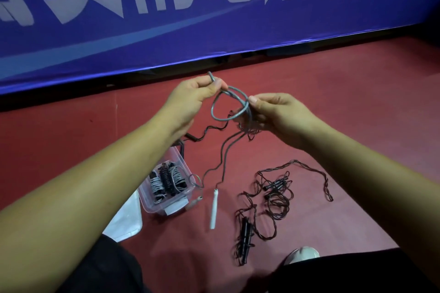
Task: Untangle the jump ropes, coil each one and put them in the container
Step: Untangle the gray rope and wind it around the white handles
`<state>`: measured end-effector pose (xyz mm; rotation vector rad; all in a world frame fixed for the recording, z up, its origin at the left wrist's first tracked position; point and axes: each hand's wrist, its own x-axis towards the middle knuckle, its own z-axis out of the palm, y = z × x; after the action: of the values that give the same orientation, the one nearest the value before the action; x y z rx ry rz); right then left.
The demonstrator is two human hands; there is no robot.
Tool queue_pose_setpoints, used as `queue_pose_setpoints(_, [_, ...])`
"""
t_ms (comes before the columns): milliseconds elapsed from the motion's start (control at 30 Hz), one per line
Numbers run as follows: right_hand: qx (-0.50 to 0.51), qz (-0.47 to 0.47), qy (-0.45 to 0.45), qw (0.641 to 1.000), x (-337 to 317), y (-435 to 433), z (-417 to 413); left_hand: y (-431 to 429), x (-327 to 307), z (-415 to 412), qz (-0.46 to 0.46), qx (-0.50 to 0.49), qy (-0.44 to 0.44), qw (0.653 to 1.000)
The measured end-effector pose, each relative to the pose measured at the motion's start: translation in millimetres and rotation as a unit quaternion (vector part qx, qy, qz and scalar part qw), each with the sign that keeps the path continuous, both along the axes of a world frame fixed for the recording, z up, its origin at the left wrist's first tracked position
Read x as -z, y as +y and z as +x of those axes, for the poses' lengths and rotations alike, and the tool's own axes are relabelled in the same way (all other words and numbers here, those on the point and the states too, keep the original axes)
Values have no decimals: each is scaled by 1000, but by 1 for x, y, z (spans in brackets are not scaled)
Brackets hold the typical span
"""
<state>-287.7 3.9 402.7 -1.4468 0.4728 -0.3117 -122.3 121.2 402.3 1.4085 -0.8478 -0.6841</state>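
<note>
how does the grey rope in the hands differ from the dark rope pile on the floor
Colour: the grey rope is pale; the dark rope pile is near black. Position: the grey rope is held up, pinched by the left hand and right hand; the dark rope pile lies on the floor. Shape: the grey rope forms one loop; the dark rope pile sprawls tangled. Neither is coiled yet.

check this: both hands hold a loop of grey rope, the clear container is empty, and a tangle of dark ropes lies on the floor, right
In the head view the clear container is not empty: it holds coiled jump ropes. Otherwise right: the left hand and right hand hold the loop of grey rope, and the tangle of dark ropes lies on the floor.
</note>
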Motion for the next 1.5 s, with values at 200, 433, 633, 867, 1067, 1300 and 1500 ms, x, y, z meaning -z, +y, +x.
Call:
queue_pose_setpoints(200, [-75, -48, 9, 996, -10, 6, 0, 2, -7, 0, -62, 57, 185, 979])
queue_pose_setpoints(433, [-4, -58, 83, 995, -7, 0, -1, 2, -19, 12, -94, -51, 265, 958])
queue_pose_setpoints(633, [130, 42, -18, 990, -7, -20, -8, 13, -4, 42, -1, -73, 266, 961])
queue_pose_setpoints(867, [-9, 105, 94, 990, -20, -35, -18, 25, 28, 71, 287, -139, -330, 888])
queue_pose_setpoints(1067, [-19, 0, 143, 990, -10, -30, -25, 11, 16, 39, 205, -37, 14, 978])
queue_pose_setpoints(1300, [-90, 48, 77, 992, -3, 3, -1, 3, -15, -10, 85, 170, 233, 954])
queue_pose_setpoints(1500, [9, 175, 21, 984, 4, -26, -14, 11, 9, 24, 151, 96, 157, 971])
